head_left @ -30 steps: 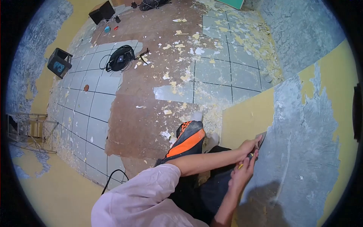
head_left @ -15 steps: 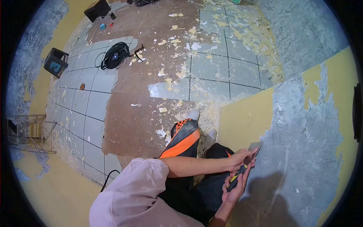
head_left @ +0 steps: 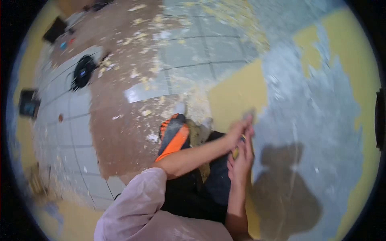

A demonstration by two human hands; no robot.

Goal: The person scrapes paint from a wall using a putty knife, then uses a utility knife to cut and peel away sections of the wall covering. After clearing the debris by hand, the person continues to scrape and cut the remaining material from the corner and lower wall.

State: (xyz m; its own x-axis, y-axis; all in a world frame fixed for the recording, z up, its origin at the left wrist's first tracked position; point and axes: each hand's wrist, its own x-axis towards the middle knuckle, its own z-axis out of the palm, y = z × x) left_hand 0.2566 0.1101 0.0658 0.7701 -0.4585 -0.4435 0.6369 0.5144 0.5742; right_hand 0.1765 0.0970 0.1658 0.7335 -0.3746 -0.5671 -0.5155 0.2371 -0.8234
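Head view, heavily blurred: both hands meet against the wall point(head_left: 321, 120), one just above the other and touching. The right hand point(head_left: 241, 162) rises from the bottom of the frame and is curled around the handle of a scraper point(head_left: 236, 152), of which only a small yellow patch shows between the fingers. The left hand point(head_left: 240, 129) reaches across from the pink sleeve point(head_left: 140, 205) and lies over the scraper's upper end, fingertips toward the wall; the blur hides whether it grips or only presses. The blade itself is a faint grey smear just beyond the left fingertips and cannot be made out clearly. It meets the wall at the edge between the yellow paint point(head_left: 235, 90), above and left of the hands, and the bare grey surface to their right. The hands' shadow point(head_left: 281, 193) falls on the wall below and right of them. Just left of the hands sits an orange-and-black shoe point(head_left: 173, 136), and beyond it the floor point(head_left: 116, 120) carries scattered paint flakes
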